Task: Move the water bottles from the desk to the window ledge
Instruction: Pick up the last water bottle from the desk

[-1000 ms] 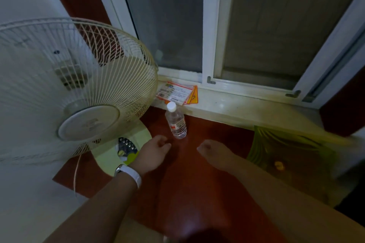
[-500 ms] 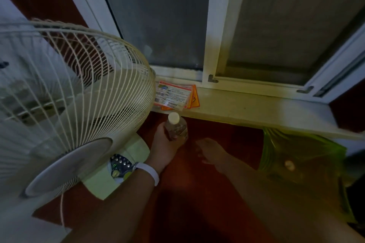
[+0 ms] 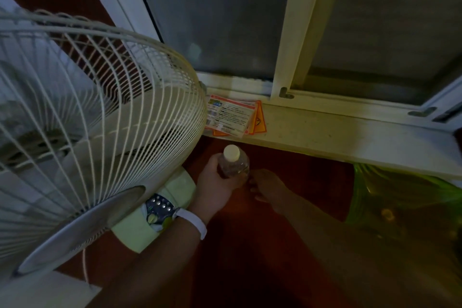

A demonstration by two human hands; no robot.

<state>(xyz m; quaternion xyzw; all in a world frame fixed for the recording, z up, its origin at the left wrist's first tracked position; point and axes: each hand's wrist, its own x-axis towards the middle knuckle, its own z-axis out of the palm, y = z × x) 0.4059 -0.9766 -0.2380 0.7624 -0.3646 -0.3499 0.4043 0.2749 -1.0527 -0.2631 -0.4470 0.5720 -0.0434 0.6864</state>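
A small clear water bottle with a white cap stands upright over the dark red desk, just below the pale window ledge. My left hand, with a white band on the wrist, is wrapped around the bottle's body. Beside the bottle on its right, my right hand rests low over the desk with fingers loosely curled and its fingertips close to the bottle's base; it holds nothing.
A large white fan on a pale green base fills the left side, close to my left arm. Orange and white cards lie on the ledge's left end. A green plastic bag sits at the right. Window frames rise behind the ledge.
My left hand reached forward and closed around the bottle, which stood free a second ago. The view has moved closer to the window and fan.
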